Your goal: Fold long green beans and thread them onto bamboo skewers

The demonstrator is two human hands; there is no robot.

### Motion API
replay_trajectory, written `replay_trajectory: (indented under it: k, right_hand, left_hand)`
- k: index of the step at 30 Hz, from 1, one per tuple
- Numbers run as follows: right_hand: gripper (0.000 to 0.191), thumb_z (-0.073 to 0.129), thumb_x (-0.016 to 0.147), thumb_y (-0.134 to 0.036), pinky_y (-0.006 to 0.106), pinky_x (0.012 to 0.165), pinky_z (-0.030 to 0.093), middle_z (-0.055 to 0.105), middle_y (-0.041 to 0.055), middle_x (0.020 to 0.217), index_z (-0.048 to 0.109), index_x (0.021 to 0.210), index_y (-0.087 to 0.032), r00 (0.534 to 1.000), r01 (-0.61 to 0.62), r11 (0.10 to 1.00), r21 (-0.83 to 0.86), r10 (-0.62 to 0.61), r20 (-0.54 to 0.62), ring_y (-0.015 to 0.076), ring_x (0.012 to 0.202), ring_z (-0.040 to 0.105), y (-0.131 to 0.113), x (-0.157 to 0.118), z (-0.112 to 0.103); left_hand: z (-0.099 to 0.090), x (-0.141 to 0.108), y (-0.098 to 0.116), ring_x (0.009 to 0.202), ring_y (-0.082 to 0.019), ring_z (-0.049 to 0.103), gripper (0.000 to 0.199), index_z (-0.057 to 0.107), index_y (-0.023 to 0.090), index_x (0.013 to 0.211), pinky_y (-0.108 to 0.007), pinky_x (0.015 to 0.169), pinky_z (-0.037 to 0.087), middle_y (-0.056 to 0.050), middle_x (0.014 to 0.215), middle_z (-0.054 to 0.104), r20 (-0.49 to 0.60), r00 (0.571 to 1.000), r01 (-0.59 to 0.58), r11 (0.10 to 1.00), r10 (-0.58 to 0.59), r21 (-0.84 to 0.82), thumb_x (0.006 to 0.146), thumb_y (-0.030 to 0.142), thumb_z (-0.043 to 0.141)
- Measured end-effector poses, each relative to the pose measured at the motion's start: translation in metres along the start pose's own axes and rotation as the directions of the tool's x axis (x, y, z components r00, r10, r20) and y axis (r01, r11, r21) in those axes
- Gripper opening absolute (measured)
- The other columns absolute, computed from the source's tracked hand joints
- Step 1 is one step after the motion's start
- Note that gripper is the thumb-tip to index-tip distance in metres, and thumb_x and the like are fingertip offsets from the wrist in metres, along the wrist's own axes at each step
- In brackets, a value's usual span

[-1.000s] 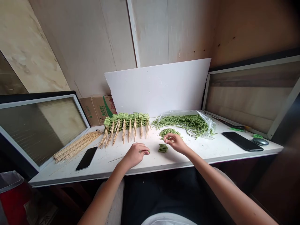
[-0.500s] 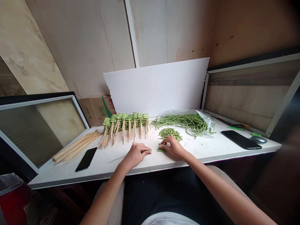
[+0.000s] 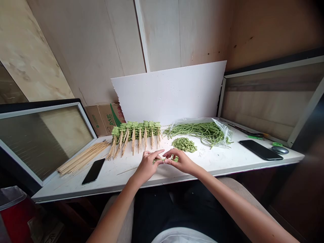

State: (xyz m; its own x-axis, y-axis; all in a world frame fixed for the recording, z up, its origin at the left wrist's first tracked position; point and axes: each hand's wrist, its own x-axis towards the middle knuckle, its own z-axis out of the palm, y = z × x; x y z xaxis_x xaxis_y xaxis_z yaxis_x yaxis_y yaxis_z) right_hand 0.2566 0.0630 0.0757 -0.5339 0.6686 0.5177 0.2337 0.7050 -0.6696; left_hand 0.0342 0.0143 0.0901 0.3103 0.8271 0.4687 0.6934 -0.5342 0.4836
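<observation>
My left hand [image 3: 150,164] is closed on short green bean pieces [image 3: 155,161] near the table's front edge. Thumb and fingers of my right hand [image 3: 180,161] are pinched at my left fingertips, on the end of a bean piece. A few cut pieces [image 3: 175,158] lie partly hidden behind my right hand. Beyond it is a pile of cut bean pieces [image 3: 184,144]. Rows of skewered beans [image 3: 136,130] are stacked at the back, their bare sticks [image 3: 133,143] pointing toward me. One loose skewer [image 3: 127,171] lies left of my left hand.
Long beans [image 3: 199,131] spill from a clear plastic bag [image 3: 226,132] at the back right. Loose skewers [image 3: 83,157] and a phone [image 3: 93,171] lie left; another phone [image 3: 260,150] and a grey mouse [image 3: 280,150] lie right. A white board [image 3: 169,94] stands behind.
My right hand has moved left from the cut pieces to my left hand, and their fingertips now meet. My left hand stays in nearly the same place.
</observation>
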Motion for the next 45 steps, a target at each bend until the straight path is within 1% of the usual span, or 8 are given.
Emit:
replay_trajectory:
  k: [6,13,17,23,28,33,40,45]
  right_hand:
    - [0.026,0.065,0.098,-0.046,0.033,0.077,0.048,0.075,0.0064,0.09,0.077,0.093,-0.022,0.995,0.069,0.998,0.001,-0.069,-0.072,0.021,0.087,0.061,-0.002,0.002,0.005]
    - [0.028,0.07,0.094,-0.05,0.033,0.075,0.047,0.073,0.0068,0.092,0.076,0.094,-0.023,0.995,0.066,0.998,-0.023,-0.067,-0.08,0.0225,0.09,0.06,0.001,0.002,-0.002]
    - [0.027,0.072,0.093,-0.05,0.035,0.078,0.046,0.072,0.0063,0.09,0.074,0.093,-0.023,0.993,0.085,0.994,-0.071,-0.09,-0.07,0.0227,0.089,0.059,-0.004,0.0,0.003]
    - [0.021,0.072,0.094,-0.043,0.037,0.081,0.046,0.07,0.0063,0.087,0.071,0.092,-0.022,0.991,0.102,0.99,-0.093,-0.109,-0.074,0.0232,0.089,0.058,-0.013,0.0,0.009]
    - [0.005,0.068,0.096,-0.023,0.037,0.083,0.044,0.069,0.0053,0.086,0.07,0.091,-0.022,0.989,0.117,0.987,-0.11,-0.126,-0.08,0.0229,0.088,0.055,-0.012,0.0,0.014]
    - [0.015,0.063,0.094,-0.013,0.037,0.084,0.043,0.069,0.0048,0.083,0.071,0.086,-0.022,0.992,0.103,0.994,-0.032,-0.105,-0.076,0.0232,0.088,0.054,-0.012,-0.001,0.019]
    - [0.017,0.064,0.097,-0.031,0.037,0.086,0.046,0.069,0.0047,0.085,0.07,0.084,-0.022,0.997,0.075,0.988,0.136,-0.074,-0.013,0.0224,0.088,0.059,-0.017,0.0,0.009]
    - [0.022,0.068,0.096,-0.043,0.041,0.088,0.045,0.068,0.008,0.093,0.074,0.09,-0.022,0.997,0.042,0.989,-0.145,-0.051,-0.057,0.0258,0.096,0.056,-0.002,0.002,-0.007]
  left_hand:
    - [0.001,0.0,0.003,0.106,-0.026,0.063,0.048,0.065,0.028,0.135,-0.047,0.106,0.034,-0.004,0.098,0.076,-0.056,0.996,-0.066,0.995,0.071,0.074,0.089,0.024,0.079]
    - [-0.006,0.001,0.001,0.098,-0.025,0.062,0.008,0.079,0.024,0.092,-0.048,0.102,0.032,-0.005,0.09,0.076,-0.085,0.992,-0.075,0.983,0.09,0.165,0.093,0.03,0.075]
    - [-0.005,0.0,0.003,0.098,-0.026,0.06,0.009,0.078,0.024,0.089,-0.049,0.102,0.032,-0.004,0.086,0.077,-0.081,0.986,-0.126,0.973,0.144,0.195,0.094,0.028,0.073]
    - [-0.004,0.001,0.002,0.088,-0.025,0.054,0.011,0.077,0.021,0.091,-0.037,0.078,0.044,-0.006,0.086,0.075,-0.078,0.969,-0.22,0.965,0.232,0.144,0.095,0.017,0.068]
    - [-0.002,0.0,0.001,0.085,-0.024,0.053,0.016,0.077,0.02,0.09,-0.036,0.075,0.046,-0.006,0.083,0.073,-0.077,0.964,-0.246,0.964,0.254,0.1,0.096,0.014,0.064]
    - [0.0,-0.001,0.0,0.086,-0.023,0.055,0.028,0.078,0.023,0.081,-0.034,0.075,0.048,-0.005,0.082,0.074,-0.021,0.977,-0.211,0.977,0.211,0.021,0.093,0.009,0.057]
    - [-0.008,0.002,-0.005,0.081,-0.021,0.067,0.023,0.079,0.02,0.08,-0.033,0.076,0.052,-0.007,0.081,0.076,-0.004,0.995,-0.097,0.973,0.098,-0.207,0.091,0.015,0.059]
    - [-0.012,0.002,-0.013,0.056,-0.014,0.06,0.035,0.076,0.014,0.101,-0.027,0.055,0.047,-0.011,0.088,0.079,-0.002,0.988,0.143,0.903,-0.157,-0.406,0.099,0.044,0.058]
